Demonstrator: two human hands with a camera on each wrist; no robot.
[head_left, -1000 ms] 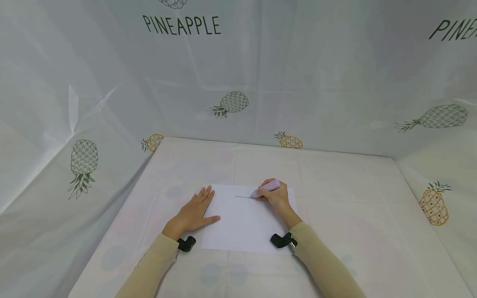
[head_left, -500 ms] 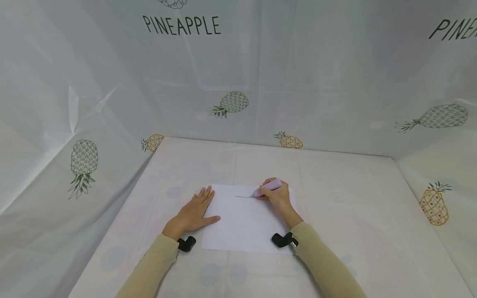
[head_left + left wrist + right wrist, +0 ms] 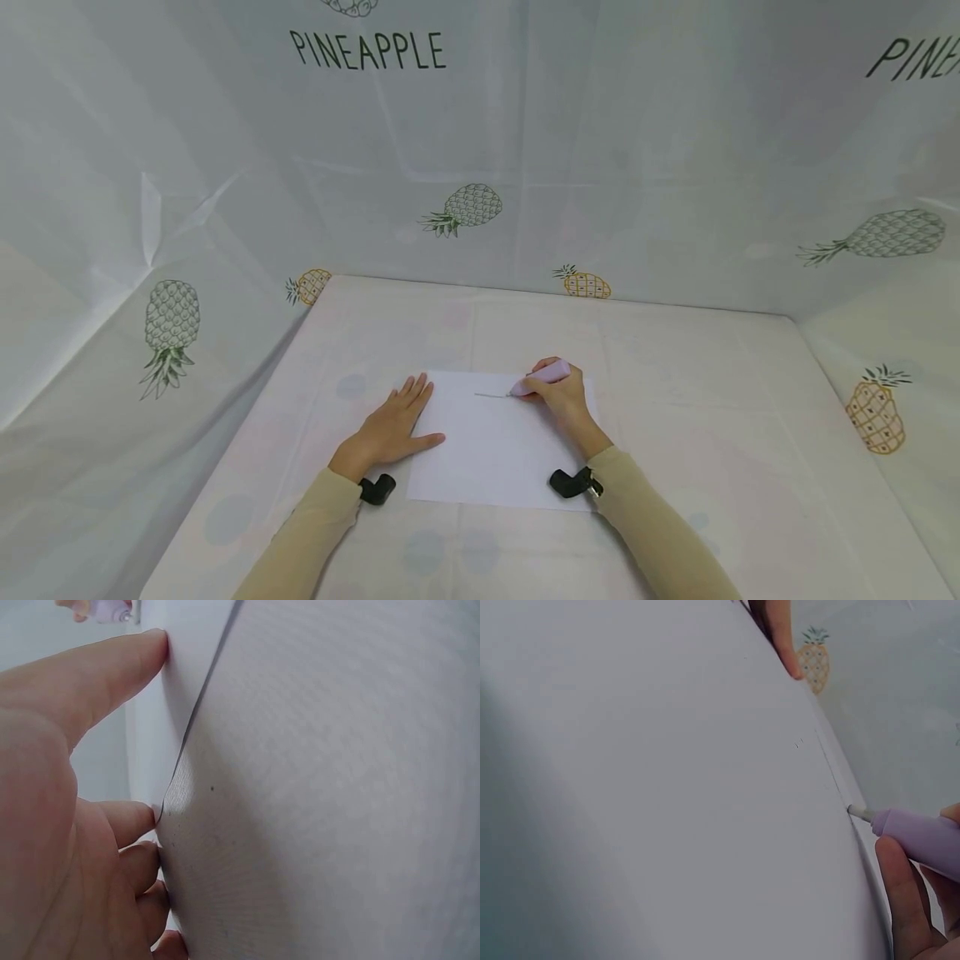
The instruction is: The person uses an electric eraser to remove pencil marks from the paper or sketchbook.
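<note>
A white sheet of paper lies on the table, with a thin dark line across its upper part. My right hand pinches a thick, lavender pen-shaped tool between thumb and fingers. Its narrow pale tip, dark at the end, meets the paper at the line's right end in the right wrist view; whether it is a marker or an eraser I cannot tell. Spread with straight fingers, my left hand rests on the sheet's left edge. In the left wrist view its thumb presses on the paper.
A pale spotted cloth covers the table. Around the back and sides hangs a white curtain printed with pineapples. Black wrist cameras sit on both wrists. Two tiny dark marks show on the paper in the right wrist view.
The tool and my right hand have shifted very slightly right along the line. My left hand and the paper have stayed in place.
</note>
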